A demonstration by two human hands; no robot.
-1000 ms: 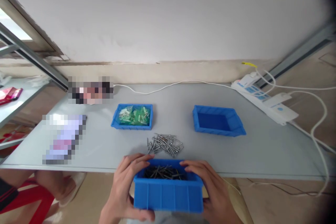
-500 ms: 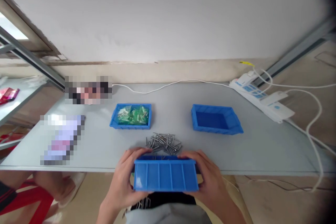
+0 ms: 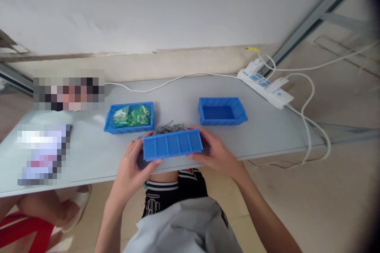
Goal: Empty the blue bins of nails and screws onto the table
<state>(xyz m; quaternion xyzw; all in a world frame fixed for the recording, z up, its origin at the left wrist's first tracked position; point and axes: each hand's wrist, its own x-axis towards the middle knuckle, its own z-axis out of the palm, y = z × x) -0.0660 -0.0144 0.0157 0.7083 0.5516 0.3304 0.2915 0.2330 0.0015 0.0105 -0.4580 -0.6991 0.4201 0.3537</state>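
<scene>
Blue plastic bin (image 3: 173, 145) held tipped at the near edge of the grey table (image 3: 267, 134), ribbed wall facing the camera, mouth turned away toward the pile of nails (image 3: 170, 128) lying just beyond it; left hand (image 3: 132, 164) clasps the left end, fingers curled under and thumb on the wall, right hand (image 3: 214, 151) clasps the right end the same way. To tip well, I judge both ends should rise evenly, rim kept close above the pile so nails do not scatter toward the bin of green packets (image 3: 130, 117) far left or the empty blue bin (image 3: 222, 111) far right; whether any nails remain inside cannot be told.
</scene>
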